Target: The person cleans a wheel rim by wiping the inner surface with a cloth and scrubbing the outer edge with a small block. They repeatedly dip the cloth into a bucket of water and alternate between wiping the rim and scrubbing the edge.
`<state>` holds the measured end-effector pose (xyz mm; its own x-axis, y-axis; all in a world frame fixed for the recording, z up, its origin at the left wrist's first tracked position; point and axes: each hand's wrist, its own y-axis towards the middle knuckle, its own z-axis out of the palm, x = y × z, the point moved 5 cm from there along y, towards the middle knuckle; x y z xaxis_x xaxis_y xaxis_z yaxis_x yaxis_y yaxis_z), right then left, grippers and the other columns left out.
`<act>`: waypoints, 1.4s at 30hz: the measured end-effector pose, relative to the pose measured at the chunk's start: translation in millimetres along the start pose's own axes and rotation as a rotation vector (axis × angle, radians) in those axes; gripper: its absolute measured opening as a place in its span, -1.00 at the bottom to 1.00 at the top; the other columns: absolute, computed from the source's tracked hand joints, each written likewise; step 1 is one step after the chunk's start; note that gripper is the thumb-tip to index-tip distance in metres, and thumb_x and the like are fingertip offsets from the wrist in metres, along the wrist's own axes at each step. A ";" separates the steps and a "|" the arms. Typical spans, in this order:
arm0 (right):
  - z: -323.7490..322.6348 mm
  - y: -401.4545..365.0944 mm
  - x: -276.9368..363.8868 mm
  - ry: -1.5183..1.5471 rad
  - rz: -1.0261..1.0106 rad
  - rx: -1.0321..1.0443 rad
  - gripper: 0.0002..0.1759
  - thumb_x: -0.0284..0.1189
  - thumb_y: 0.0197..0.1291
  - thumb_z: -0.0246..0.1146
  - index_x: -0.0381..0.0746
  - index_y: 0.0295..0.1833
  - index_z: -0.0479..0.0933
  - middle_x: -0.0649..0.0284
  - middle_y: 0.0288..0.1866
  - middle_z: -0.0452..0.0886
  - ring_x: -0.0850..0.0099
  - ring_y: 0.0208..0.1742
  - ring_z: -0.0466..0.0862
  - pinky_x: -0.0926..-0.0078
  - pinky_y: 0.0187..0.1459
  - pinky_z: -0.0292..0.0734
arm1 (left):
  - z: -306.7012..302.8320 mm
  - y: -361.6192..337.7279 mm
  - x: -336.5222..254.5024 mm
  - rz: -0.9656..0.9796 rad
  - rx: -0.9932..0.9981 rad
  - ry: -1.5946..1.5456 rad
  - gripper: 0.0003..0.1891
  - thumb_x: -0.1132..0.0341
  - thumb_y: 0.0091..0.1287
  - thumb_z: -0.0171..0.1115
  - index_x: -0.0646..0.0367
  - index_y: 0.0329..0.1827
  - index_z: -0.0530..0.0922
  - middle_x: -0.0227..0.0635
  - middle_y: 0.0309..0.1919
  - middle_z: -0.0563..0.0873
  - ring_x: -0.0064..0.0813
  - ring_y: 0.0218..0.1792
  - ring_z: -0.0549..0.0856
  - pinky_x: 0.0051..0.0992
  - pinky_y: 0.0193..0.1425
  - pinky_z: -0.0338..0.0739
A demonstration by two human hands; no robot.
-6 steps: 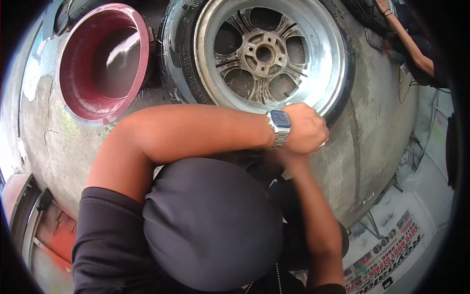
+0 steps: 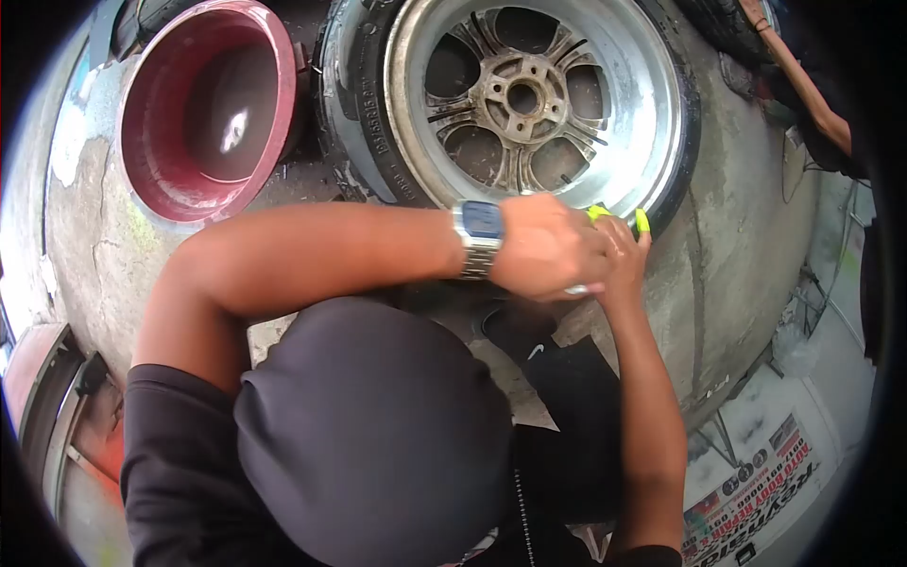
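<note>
A tyre (image 2: 364,104) with a silver wheel rim (image 2: 416,142) lies flat, its five-spoke face up and brown grime around the hub. My left hand (image 2: 550,248), wearing a metal watch (image 2: 480,238) on the wrist, is closed near the rim's lower edge; what its fingers hold, if anything, is hidden. Against its fingertips, my right hand (image 2: 621,250) is closed on a bright yellow-green object (image 2: 643,221) at the tyre's lower right edge. Only small parts of that object show between and beside the fingers.
A red basin (image 2: 274,156) with murky water stands left of the tyre on the concrete floor (image 2: 737,246). Another person's arm (image 2: 803,90) reaches in at the upper right, near another tyre. A printed banner (image 2: 756,491) lies lower right. A black-capped head (image 2: 378,435) fills the lower middle.
My left hand has moved left. My right hand, mostly hidden behind it before, now shows on the right with the yellow-green object. The view has shifted slightly.
</note>
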<state>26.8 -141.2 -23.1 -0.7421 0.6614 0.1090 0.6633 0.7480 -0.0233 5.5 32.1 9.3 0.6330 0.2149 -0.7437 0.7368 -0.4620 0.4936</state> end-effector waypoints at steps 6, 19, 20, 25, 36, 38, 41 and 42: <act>4.1 6.9 57.7 0.262 0.084 -0.046 -0.82 -0.58 0.10 0.42 -0.18 -0.20 0.59 0.20 -0.14 0.59 0.16 -0.02 0.65 0.02 0.12 0.44 | -46.5 -72.7 19.8 -0.167 -0.004 0.242 -0.76 0.14 0.39 0.41 0.10 -0.25 0.61 -0.29 -0.21 0.68 -0.23 -0.20 0.70 -0.27 -0.22 0.67; -8.4 21.5 -3.5 0.057 0.029 0.174 -0.84 -0.59 0.11 0.37 -0.19 -0.19 0.58 0.15 -0.21 0.61 0.06 -0.08 0.64 0.00 0.07 0.40 | -64.4 -89.5 27.2 -0.300 -0.138 0.196 -0.79 0.17 0.35 0.43 0.09 -0.17 0.62 -0.30 -0.17 0.64 -0.23 -0.18 0.66 -0.29 -0.17 0.65; 2.8 13.4 7.2 0.059 0.148 0.247 -0.84 -0.59 0.12 0.37 -0.19 -0.19 0.58 0.16 -0.19 0.62 0.06 -0.05 0.65 0.02 0.09 0.39 | -67.2 -88.5 28.4 -0.324 -0.167 0.207 -0.79 0.19 0.34 0.43 0.09 -0.18 0.62 -0.30 -0.18 0.63 -0.23 -0.19 0.65 -0.28 -0.18 0.65; 7.1 11.0 67.1 0.267 0.155 0.113 -0.84 -0.62 0.14 0.35 -0.23 -0.17 0.58 0.17 -0.10 0.65 0.12 0.01 0.65 0.05 0.20 0.38 | -66.0 -88.1 30.0 -0.340 -0.161 0.168 -0.79 0.21 0.32 0.44 0.10 -0.19 0.62 -0.30 -0.18 0.63 -0.23 -0.20 0.64 -0.27 -0.20 0.65; -13.3 24.5 18.5 0.045 0.028 0.207 -0.73 -0.68 0.03 0.28 -0.18 -0.13 0.61 0.18 -0.24 0.58 0.10 -0.08 0.63 -0.01 0.17 0.40 | -70.6 -88.1 34.1 -0.342 -0.171 0.160 -0.80 0.21 0.33 0.43 0.08 -0.17 0.60 -0.30 -0.20 0.61 -0.23 -0.19 0.65 -0.27 -0.19 0.66; 2.9 15.9 25.5 0.050 0.191 0.254 -0.73 -0.68 0.01 0.28 -0.19 -0.15 0.61 0.18 -0.23 0.59 0.09 -0.06 0.64 0.03 0.15 0.41 | -70.2 -91.0 31.9 -0.356 -0.167 0.164 -0.80 0.21 0.32 0.43 0.08 -0.17 0.60 -0.30 -0.20 0.61 -0.22 -0.20 0.65 -0.26 -0.18 0.66; 8.2 24.2 41.0 0.086 0.167 0.212 -0.73 -0.68 -0.02 0.30 -0.19 -0.16 0.60 0.16 -0.21 0.61 0.09 -0.03 0.65 0.06 0.14 0.40 | -71.7 -87.8 36.0 -0.350 -0.150 0.177 -0.80 0.22 0.32 0.43 0.09 -0.17 0.60 -0.29 -0.20 0.61 -0.22 -0.20 0.64 -0.26 -0.18 0.66; 7.8 19.8 48.2 0.110 0.123 0.195 -0.72 -0.68 -0.03 0.32 -0.19 -0.16 0.60 0.16 -0.19 0.62 0.09 -0.02 0.66 0.06 0.15 0.40 | -71.7 -88.1 35.7 -0.353 -0.156 0.173 -0.80 0.22 0.33 0.43 0.09 -0.18 0.60 -0.29 -0.21 0.61 -0.21 -0.20 0.64 -0.26 -0.18 0.66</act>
<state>3.4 -94.1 -26.1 -0.6350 0.7459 0.2011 0.7086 0.6661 -0.2329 -19.8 142.2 -28.5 0.3561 0.4838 -0.7995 0.9343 -0.2013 0.2943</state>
